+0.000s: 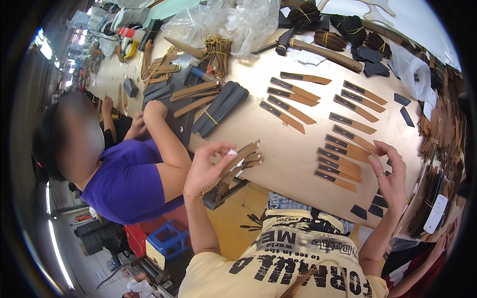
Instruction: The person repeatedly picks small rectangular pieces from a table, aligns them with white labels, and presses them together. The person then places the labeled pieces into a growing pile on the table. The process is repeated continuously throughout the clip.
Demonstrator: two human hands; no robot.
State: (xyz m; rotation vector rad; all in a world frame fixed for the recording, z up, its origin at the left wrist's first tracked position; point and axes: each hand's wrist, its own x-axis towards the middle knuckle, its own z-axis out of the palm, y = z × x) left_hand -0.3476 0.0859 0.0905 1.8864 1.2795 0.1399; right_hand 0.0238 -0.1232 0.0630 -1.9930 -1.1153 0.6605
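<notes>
My left hand [208,166] is closed around a small fan of brown leather strips [248,149] at the table's near edge. Small white bits show among these strips and at my thumb. On the right, the thumb and index finger of my right hand [391,176] pinch the tapered end of a tan leather strip [352,136] with a black patch at its other end. That strip lies in a slanting column of similar patched strips [338,172]. A second group of patched strips [293,93] lies farther left and farther back. Small black pieces [378,201] lie below my right hand.
A person in purple [131,179] works on my left. Banded black strips [220,109] lie between us. Behind stand a hammer [323,53], clear plastic bags [233,25] and dark bundles [348,31]. Brown strips are heaped along the right [437,149]. A blue stool [168,239] stands below left.
</notes>
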